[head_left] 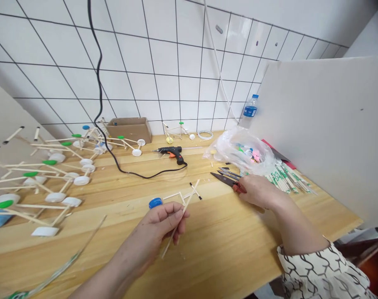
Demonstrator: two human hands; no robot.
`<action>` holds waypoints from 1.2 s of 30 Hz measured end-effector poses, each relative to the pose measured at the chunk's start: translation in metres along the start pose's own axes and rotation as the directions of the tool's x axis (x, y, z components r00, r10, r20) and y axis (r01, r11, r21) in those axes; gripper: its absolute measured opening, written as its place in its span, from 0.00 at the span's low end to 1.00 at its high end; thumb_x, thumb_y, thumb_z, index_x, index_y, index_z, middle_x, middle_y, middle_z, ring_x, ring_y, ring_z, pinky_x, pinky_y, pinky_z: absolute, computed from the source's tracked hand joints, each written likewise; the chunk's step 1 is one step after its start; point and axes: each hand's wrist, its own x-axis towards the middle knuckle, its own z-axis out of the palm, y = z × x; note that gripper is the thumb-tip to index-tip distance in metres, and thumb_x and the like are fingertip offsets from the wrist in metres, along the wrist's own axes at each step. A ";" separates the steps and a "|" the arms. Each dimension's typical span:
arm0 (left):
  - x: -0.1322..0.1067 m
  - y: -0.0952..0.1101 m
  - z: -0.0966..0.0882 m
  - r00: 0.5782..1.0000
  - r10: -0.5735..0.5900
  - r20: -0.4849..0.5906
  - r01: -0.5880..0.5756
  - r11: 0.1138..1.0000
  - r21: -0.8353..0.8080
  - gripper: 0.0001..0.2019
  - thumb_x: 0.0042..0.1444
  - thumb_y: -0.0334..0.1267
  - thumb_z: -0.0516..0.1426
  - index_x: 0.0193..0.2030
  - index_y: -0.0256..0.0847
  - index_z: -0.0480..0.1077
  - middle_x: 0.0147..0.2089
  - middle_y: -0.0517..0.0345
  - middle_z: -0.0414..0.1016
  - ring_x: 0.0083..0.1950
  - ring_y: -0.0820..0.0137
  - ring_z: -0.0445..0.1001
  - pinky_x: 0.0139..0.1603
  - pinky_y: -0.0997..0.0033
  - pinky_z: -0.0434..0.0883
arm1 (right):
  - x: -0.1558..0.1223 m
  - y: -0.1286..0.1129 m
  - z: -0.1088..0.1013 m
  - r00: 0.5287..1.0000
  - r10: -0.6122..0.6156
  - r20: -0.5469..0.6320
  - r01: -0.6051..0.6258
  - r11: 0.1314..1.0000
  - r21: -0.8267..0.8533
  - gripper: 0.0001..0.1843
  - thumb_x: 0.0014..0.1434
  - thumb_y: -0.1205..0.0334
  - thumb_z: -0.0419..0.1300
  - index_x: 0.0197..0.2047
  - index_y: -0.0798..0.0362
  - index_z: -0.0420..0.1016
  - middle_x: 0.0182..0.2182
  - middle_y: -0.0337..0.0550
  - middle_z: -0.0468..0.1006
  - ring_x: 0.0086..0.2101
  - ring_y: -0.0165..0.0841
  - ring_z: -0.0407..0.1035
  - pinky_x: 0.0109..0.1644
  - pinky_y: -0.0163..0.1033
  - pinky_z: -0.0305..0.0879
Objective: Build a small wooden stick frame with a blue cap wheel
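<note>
The left hand point(164, 224) is pinching a thin wooden stick point(179, 220) between thumb and fingertips, holding it tilted above the wooden worktop point(226, 249) so its upper end is pointing toward a few loose sticks point(189, 192) lying just beyond. A blue bottle cap point(155, 202) is sitting beside the knuckles. The right hand point(259, 191) is resting on the worktop and closing around the red handle of a pair of scissors point(226, 179) — the dark blades are pointing left, away from the wrist. Near it are lying a clear plastic bag point(241, 149) of coloured bits and a bundle of wrapped chopsticks point(285, 178). Farther back, a black glue gun point(173, 153) is lying on its side — stick-and-cap models point(52, 182) are crowding the left.
</note>
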 end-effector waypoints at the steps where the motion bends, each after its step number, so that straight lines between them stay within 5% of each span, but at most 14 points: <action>1: 0.000 0.000 0.000 1.000 0.016 -0.006 -0.016 1.000 0.004 0.13 0.45 0.46 0.61 0.29 0.36 0.71 0.21 0.60 0.66 0.22 0.77 0.61 0.22 0.78 0.59 | 0.000 0.000 -0.001 1.000 -0.009 -0.016 0.009 1.000 0.022 0.14 0.52 0.60 0.54 0.18 0.53 0.66 0.19 0.46 0.71 0.20 0.32 0.62 0.22 0.37 0.45; 4: 0.000 0.000 -0.001 0.998 0.067 -0.021 -0.067 0.997 0.024 0.13 0.46 0.47 0.60 0.29 0.37 0.71 0.22 0.61 0.66 0.22 0.77 0.61 0.22 0.78 0.59 | 0.000 0.001 -0.005 0.996 0.005 -0.088 0.010 0.985 0.171 0.15 0.53 0.58 0.55 0.18 0.53 0.65 0.19 0.43 0.70 0.20 0.31 0.61 0.23 0.36 0.47; 6: 0.000 -0.001 -0.003 0.993 0.107 -0.043 -0.105 0.993 0.043 0.13 0.47 0.47 0.60 0.30 0.37 0.71 0.22 0.61 0.66 0.23 0.77 0.61 0.23 0.78 0.59 | 0.001 0.000 -0.007 0.991 0.005 -0.132 0.051 0.908 0.417 0.14 0.52 0.55 0.56 0.20 0.53 0.66 0.20 0.41 0.70 0.22 0.31 0.62 0.23 0.35 0.51; 8: 0.000 -0.002 -0.005 0.987 0.147 -0.065 -0.142 0.987 0.077 0.13 0.49 0.47 0.59 0.31 0.37 0.70 0.23 0.61 0.66 0.24 0.77 0.61 0.23 0.78 0.60 | 0.003 -0.001 -0.007 0.991 -0.022 -0.128 0.108 0.692 0.714 0.13 0.52 0.53 0.57 0.25 0.54 0.69 0.23 0.41 0.72 0.24 0.31 0.64 0.25 0.34 0.56; 10: 0.000 -0.001 -0.007 0.980 0.183 -0.078 -0.173 0.978 0.117 0.12 0.50 0.46 0.58 0.32 0.38 0.70 0.24 0.61 0.66 0.24 0.77 0.61 0.24 0.78 0.60 | 0.005 -0.004 -0.004 0.994 -0.085 -0.069 0.097 0.381 0.920 0.14 0.52 0.51 0.58 0.29 0.55 0.71 0.26 0.43 0.73 0.25 0.31 0.65 0.26 0.35 0.60; 13: -0.001 0.003 -0.007 0.969 0.220 -0.114 -0.198 0.964 0.178 0.12 0.51 0.47 0.57 0.31 0.39 0.70 0.24 0.62 0.65 0.24 0.77 0.60 0.23 0.78 0.59 | 0.006 -0.015 0.002 0.975 -0.223 0.018 -0.024 -0.024 0.999 0.13 0.47 0.57 0.64 0.34 0.56 0.72 0.29 0.44 0.74 0.27 0.29 0.67 0.29 0.35 0.63; 16: -0.003 0.008 -0.007 0.954 0.248 -0.168 -0.204 0.949 0.242 0.13 0.50 0.48 0.57 0.29 0.39 0.69 0.23 0.63 0.65 0.23 0.77 0.59 0.22 0.79 0.57 | 0.001 -0.031 0.006 0.952 -0.298 0.066 -0.150 -0.266 0.952 0.16 0.41 0.68 0.65 0.37 0.55 0.73 0.32 0.44 0.75 0.32 0.31 0.69 0.33 0.35 0.65; 18: -0.004 0.011 -0.007 0.946 0.256 -0.198 -0.199 0.942 0.270 0.13 0.50 0.48 0.57 0.28 0.39 0.68 0.23 0.63 0.66 0.23 0.77 0.59 0.22 0.79 0.57 | -0.004 -0.040 0.006 0.942 -0.317 0.109 -0.220 -0.342 0.913 0.15 0.41 0.71 0.63 0.36 0.54 0.73 0.36 0.45 0.75 0.39 0.35 0.70 0.38 0.38 0.67; 23: -0.005 0.017 -0.006 0.929 0.263 -0.260 -0.190 0.942 0.276 0.13 0.47 0.49 0.58 0.27 0.39 0.68 0.22 0.63 0.66 0.23 0.77 0.59 0.21 0.79 0.56 | -0.012 -0.050 0.001 0.937 -0.344 0.052 -0.156 -0.282 0.947 0.13 0.42 0.71 0.61 0.35 0.53 0.73 0.40 0.47 0.74 0.45 0.38 0.68 0.43 0.40 0.65; 28: -0.004 0.018 -0.006 0.923 0.242 -0.298 -0.170 0.954 0.246 0.14 0.45 0.49 0.58 0.28 0.39 0.68 0.22 0.63 0.66 0.22 0.77 0.59 0.19 0.79 0.55 | -0.017 -0.050 0.001 0.938 -0.346 -0.031 -0.007 -0.108 0.994 0.13 0.44 0.67 0.61 0.36 0.52 0.74 0.43 0.46 0.72 0.34 0.32 0.67 0.29 0.33 0.62; 33: -0.003 0.016 -0.007 0.919 0.255 -0.300 -0.171 0.944 0.281 0.12 0.48 0.48 0.57 0.28 0.40 0.68 0.22 0.64 0.65 0.22 0.77 0.59 0.20 0.78 0.56 | -0.020 -0.048 0.004 0.949 -0.314 -0.041 0.057 0.043 0.997 0.15 0.44 0.67 0.62 0.38 0.49 0.75 0.44 0.43 0.73 0.47 0.38 0.64 0.46 0.39 0.61; 36: -0.004 0.015 -0.008 0.912 0.282 -0.297 -0.177 0.926 0.333 0.11 0.49 0.46 0.56 0.28 0.40 0.68 0.22 0.64 0.65 0.22 0.77 0.59 0.21 0.77 0.56 | -0.021 -0.047 0.007 0.948 -0.316 -0.037 0.067 0.084 0.994 0.18 0.44 0.68 0.62 0.42 0.47 0.74 0.44 0.42 0.74 0.48 0.39 0.64 0.48 0.40 0.60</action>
